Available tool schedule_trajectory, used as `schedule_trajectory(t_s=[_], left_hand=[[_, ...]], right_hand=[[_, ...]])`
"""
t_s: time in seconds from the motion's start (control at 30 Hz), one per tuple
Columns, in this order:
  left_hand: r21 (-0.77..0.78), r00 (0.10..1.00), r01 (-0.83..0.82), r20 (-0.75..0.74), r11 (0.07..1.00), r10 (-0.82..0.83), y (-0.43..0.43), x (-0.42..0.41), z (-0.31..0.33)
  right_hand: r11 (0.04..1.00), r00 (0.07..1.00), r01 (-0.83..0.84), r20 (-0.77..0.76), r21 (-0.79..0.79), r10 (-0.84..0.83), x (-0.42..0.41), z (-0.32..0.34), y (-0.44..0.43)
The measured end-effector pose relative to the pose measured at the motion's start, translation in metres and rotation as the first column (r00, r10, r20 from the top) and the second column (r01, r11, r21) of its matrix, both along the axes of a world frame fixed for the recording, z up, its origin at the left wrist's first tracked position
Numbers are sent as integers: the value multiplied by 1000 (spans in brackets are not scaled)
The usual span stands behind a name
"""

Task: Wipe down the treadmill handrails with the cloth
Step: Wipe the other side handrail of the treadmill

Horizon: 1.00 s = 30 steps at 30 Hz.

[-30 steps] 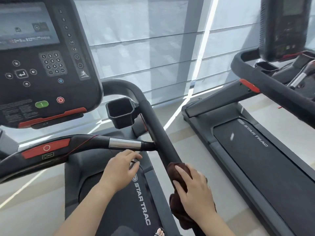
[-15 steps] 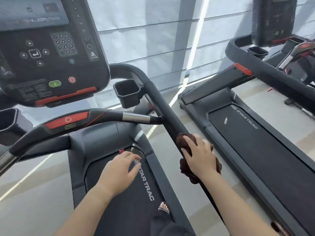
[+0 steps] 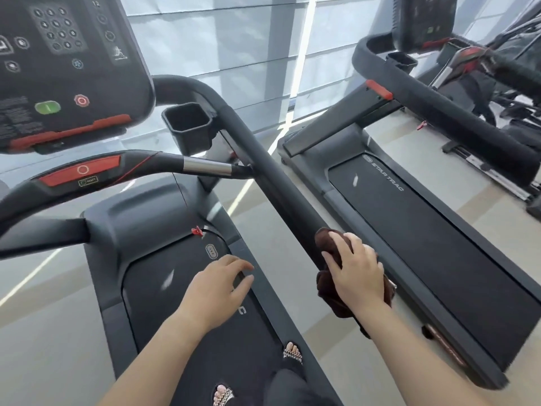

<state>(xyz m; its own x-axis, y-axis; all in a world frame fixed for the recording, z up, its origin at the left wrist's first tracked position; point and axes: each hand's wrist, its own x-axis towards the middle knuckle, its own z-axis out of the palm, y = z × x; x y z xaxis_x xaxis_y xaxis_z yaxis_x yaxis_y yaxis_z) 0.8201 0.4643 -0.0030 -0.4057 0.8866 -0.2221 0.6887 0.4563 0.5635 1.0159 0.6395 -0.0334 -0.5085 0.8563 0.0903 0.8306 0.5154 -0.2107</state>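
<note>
Right hand: the right hand (image 3: 355, 269) lies palm-down over the dark brown crumpled cloth (image 3: 332, 291), fingers curled round it and pressing it against the long black padded right handrail (image 3: 263, 165); the forearm runs in from the lower right corner of the view, nearly in line with the rail.
Cloth: bunched round the lower stretch of the right handrail, wrapping its top and inner side, with a loose fold hanging below the palm.
Right handrail: slopes from the black square cup holder (image 3: 188, 127) near the console down to the hand; the part above the cloth is bare.
Left hand: the left hand (image 3: 219, 288) hovers palm-down above the black treadmill belt (image 3: 187, 306), fingers loosely spread and slightly bent, holding nothing; its wrist bends gently upward from a forearm coming in from the bottom edge.
Front crossbar: the curved black bar with a red button panel and a silver metal sleeve (image 3: 96, 174) meets the right handrail well above the cloth.
Console: the dark control panel with keypad, green and red buttons (image 3: 64, 68) fills the upper left corner.
Feet: toes in beaded sandals (image 3: 292, 353) stand on the belt near its right edge.
</note>
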Motion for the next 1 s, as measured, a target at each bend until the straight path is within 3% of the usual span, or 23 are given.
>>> schedule_trajectory(t_s=[0.13, 0.3, 0.57, 0.77, 0.9, 1.0], left_hand=[[-2, 999, -46, -19, 999, 46, 0, 5, 3], [0, 995, -98, -31, 995, 98, 16, 34, 10], [-15, 996, -84, -25, 996, 83, 63, 95, 4], [-28, 993, -114, -17, 993, 113, 82, 121, -9], [-40, 986, -168, -19, 985, 167, 77, 123, -13], [-37, 970, -243, -33, 969, 241, 68, 115, -10]], right_hand=[[999, 999, -38, -14, -26, 37, -31, 2, 17], [975, 989, -139, -71, -173, 128, -50, 6, 43], [921, 936, -278, -292, -274, 196, 51, 1, 30], [884, 867, -333, -474, -327, 151, 96, -10, 25], [901, 878, -393, -367, -185, 308, 84, -7, 22], [918, 918, -391, -104, -68, 383, 59, 0, 16]])
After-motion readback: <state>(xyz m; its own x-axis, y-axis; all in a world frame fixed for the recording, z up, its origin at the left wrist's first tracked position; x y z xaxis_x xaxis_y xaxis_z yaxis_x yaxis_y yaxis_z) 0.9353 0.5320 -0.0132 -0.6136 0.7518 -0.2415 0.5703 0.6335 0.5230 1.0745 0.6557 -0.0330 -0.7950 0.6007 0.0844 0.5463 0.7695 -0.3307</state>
